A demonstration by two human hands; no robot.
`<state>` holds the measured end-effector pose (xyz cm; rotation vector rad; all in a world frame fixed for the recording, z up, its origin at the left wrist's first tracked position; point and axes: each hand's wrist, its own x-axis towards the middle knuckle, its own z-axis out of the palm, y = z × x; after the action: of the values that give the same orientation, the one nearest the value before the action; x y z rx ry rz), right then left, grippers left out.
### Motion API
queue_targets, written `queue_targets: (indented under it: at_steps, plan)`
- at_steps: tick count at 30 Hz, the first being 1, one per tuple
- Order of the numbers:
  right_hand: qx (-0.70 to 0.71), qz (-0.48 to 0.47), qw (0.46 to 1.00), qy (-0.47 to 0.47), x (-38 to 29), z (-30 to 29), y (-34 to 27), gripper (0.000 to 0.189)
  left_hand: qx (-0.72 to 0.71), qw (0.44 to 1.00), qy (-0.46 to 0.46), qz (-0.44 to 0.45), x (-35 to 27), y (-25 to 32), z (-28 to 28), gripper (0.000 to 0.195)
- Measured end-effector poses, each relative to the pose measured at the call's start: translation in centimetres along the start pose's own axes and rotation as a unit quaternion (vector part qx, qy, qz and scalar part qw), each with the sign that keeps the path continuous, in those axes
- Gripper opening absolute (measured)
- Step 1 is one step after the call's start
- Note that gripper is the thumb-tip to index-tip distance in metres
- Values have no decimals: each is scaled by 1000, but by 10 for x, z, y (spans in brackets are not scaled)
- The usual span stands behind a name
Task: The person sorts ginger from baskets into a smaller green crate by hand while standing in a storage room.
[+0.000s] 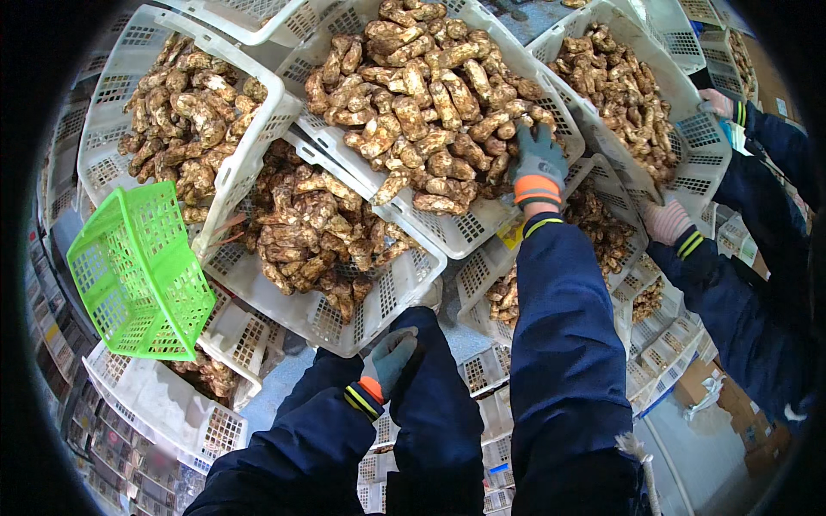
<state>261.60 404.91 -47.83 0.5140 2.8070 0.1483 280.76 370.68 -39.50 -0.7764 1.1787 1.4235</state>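
Note:
My right hand (539, 160), in a grey glove with an orange cuff, reaches into the right side of a heap of mushrooms (413, 109) that look like matsutake. Its fingertips touch the mushrooms, but whether they grip one is not clear. A white perforated plastic crate (445, 235), tilted toward me, holds this heap. My left hand (391, 358), gloved the same way, rests by my knees, just below the front rim of a lower white crate (361, 329). I see nothing in it; its fingers are partly hidden. Darker mushrooms (316, 232) lie in that lower crate.
A bright green plastic basket (142, 271) leans at the left, beside a white crate (106, 129) of mushrooms. At the right, another person's striped-gloved hands (671, 222) hold a tilted mushroom crate (700, 161). Several more crates crowd the blue floor (284, 380). Cardboard boxes (735, 406) lie lower right.

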Motion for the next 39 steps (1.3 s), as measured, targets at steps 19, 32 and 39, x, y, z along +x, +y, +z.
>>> queue_targets:
  at_steps: [19, 32, 39]
  plan:
    - [906, 200, 348, -130, -152, -48, 56, 47, -8, 1000, 7, 16, -2, -19, 2, 39]
    - [649, 393, 649, -59, -198, -18, 84, 27, -73, 997, -1, -33, -5, -14, 4, 38]
    - [389, 159, 906, -37, -115, -13, 20, 52, -5, 1000, -5, -2, 1, -22, -2, 38]
